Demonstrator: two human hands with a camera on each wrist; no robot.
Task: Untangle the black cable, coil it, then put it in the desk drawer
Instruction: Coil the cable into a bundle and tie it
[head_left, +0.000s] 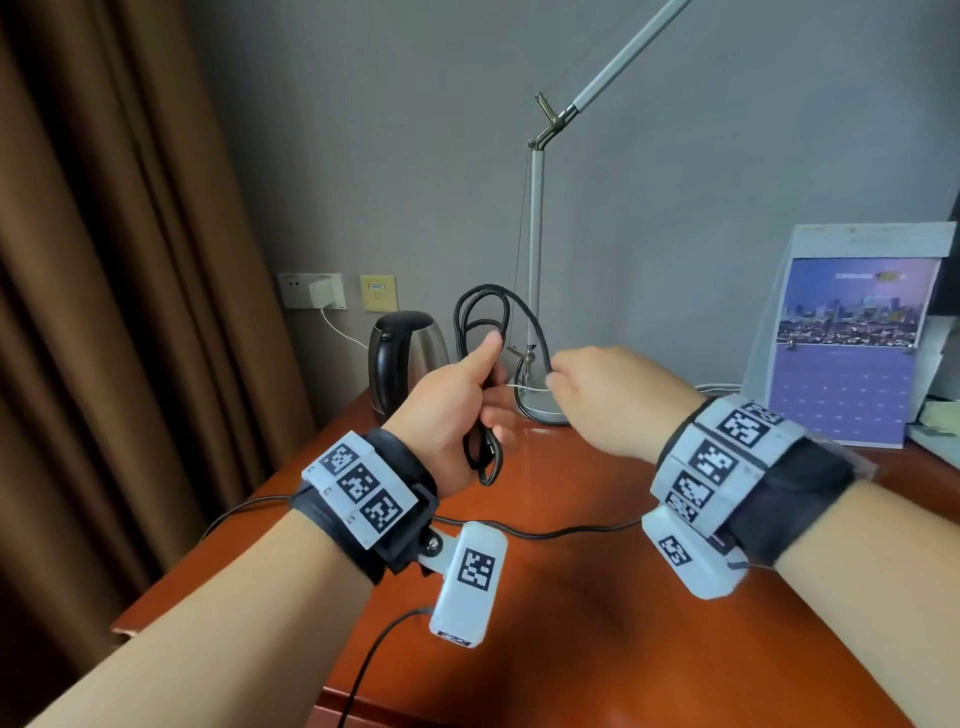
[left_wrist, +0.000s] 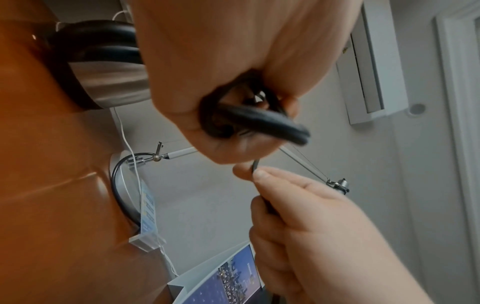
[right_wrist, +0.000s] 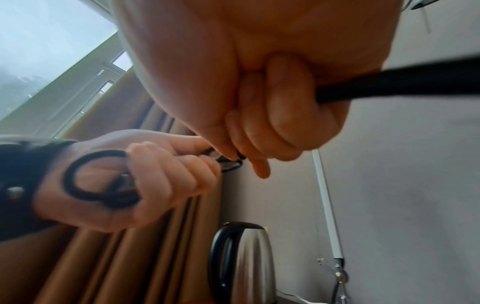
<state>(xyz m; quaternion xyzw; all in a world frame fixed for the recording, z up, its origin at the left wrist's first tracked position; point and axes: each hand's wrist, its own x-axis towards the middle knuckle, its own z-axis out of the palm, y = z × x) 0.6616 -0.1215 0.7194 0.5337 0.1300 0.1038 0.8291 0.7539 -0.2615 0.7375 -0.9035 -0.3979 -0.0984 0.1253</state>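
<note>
The black cable (head_left: 480, 312) stands in several loops above my left hand (head_left: 457, 405), which grips the bundle upright over the desk, thumb pressed along it. Shorter loops (head_left: 485, 457) hang below that fist. My right hand (head_left: 597, 389) is just to the right, fingers curled, pinching a strand of the cable (left_wrist: 255, 164) that arcs over from the coil. In the right wrist view the cable (right_wrist: 389, 82) runs out of my curled right fingers (right_wrist: 291, 115), and my left hand (right_wrist: 155, 179) clutches the loops (right_wrist: 85, 179). The desk drawer is not in view.
A steel kettle (head_left: 402, 358) stands at the back left of the red-brown desk (head_left: 571, 597). The desk lamp's base (head_left: 540, 405) sits right behind my hands, its arm (head_left: 535, 234) rising above. A calendar stand (head_left: 847, 338) is at the right. Sensor cords (head_left: 545, 532) lie across the desk.
</note>
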